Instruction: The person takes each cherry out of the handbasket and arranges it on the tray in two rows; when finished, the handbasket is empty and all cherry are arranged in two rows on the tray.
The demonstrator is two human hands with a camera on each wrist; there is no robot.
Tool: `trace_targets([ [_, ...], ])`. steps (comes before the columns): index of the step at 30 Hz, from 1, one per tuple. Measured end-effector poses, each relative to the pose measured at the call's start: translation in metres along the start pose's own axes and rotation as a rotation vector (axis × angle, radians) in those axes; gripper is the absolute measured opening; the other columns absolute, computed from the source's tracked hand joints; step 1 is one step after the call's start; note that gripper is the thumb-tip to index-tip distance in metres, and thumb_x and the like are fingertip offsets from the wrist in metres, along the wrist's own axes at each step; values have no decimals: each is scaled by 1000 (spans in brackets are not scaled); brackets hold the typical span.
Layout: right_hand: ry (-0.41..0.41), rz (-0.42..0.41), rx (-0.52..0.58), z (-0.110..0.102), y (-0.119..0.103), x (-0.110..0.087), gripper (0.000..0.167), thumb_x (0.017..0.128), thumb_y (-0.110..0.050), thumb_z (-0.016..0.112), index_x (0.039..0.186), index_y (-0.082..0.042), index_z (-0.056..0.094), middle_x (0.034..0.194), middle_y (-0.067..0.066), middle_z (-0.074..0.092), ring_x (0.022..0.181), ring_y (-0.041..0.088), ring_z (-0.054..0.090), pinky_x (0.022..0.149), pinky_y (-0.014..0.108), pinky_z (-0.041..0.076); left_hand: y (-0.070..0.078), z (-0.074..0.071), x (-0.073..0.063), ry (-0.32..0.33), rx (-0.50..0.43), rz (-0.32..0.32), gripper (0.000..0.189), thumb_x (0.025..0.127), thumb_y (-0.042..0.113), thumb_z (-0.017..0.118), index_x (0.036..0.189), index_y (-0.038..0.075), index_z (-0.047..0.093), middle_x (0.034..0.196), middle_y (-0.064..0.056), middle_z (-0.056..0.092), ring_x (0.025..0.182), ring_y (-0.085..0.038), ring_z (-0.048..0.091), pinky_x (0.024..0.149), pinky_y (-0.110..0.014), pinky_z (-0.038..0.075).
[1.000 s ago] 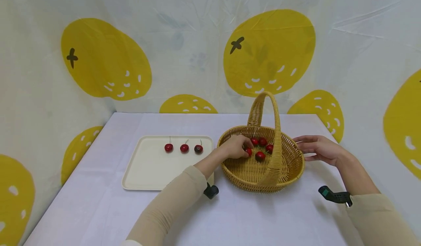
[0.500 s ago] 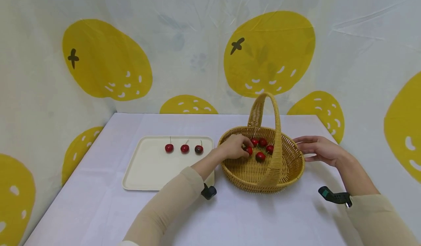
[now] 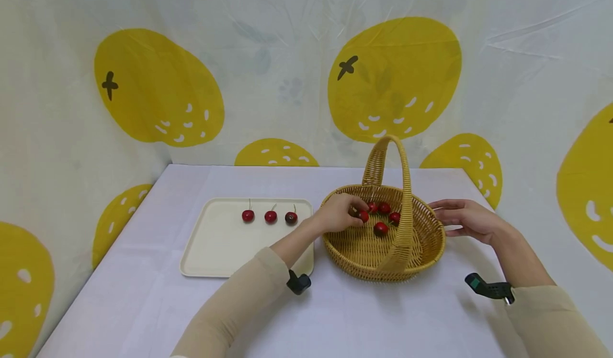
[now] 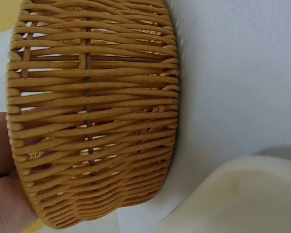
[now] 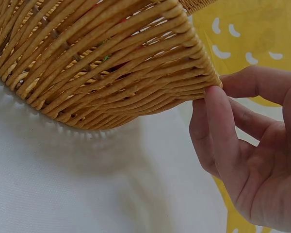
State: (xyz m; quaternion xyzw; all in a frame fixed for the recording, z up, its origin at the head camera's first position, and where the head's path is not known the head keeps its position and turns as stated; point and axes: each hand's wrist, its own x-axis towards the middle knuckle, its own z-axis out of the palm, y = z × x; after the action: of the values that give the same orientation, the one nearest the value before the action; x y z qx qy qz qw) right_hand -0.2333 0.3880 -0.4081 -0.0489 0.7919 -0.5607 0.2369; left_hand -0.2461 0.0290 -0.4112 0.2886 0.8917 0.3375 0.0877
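Note:
In the head view my left hand (image 3: 339, 213) reaches over the left rim of a woven basket (image 3: 356, 267) and pinches a red cherry (image 3: 363, 217) between thumb and fingers. Several other cherries (image 3: 381, 229) lie inside, close to those fingertips. The wicker wall (image 4: 92, 121) hides most of that hand in the left wrist view. On the basket's right side, my right hand (image 3: 471, 221) holds the rim. The right wrist view shows its thumb (image 5: 218, 109) against the outside of the rim, the other fingers partly behind it.
Left of the basket lies a cream tray (image 3: 215, 251) with a row of three stemmed cherries (image 3: 271, 217) along its far side. A tall arched handle (image 3: 406, 188) spans the basket. A fruit-print cloth (image 3: 287, 81) hangs behind the white-covered table (image 3: 354, 321).
The left hand has moved up slightly, and the pinched cherry has risen a little with it. Its forearm has shifted left. My right hand stays on the rim.

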Motion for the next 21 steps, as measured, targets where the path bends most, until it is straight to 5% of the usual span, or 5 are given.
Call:
trace_targets([
  [21, -4, 0, 20, -3, 4, 3, 57, 106, -18, 57, 149, 13, 35, 119, -1, 71, 103, 15, 70, 83, 40, 60, -21, -17, -23, 194, -261, 13, 35, 91, 8, 79, 125, 7, 72, 106, 2, 72, 94, -10, 67, 82, -24, 55],
])
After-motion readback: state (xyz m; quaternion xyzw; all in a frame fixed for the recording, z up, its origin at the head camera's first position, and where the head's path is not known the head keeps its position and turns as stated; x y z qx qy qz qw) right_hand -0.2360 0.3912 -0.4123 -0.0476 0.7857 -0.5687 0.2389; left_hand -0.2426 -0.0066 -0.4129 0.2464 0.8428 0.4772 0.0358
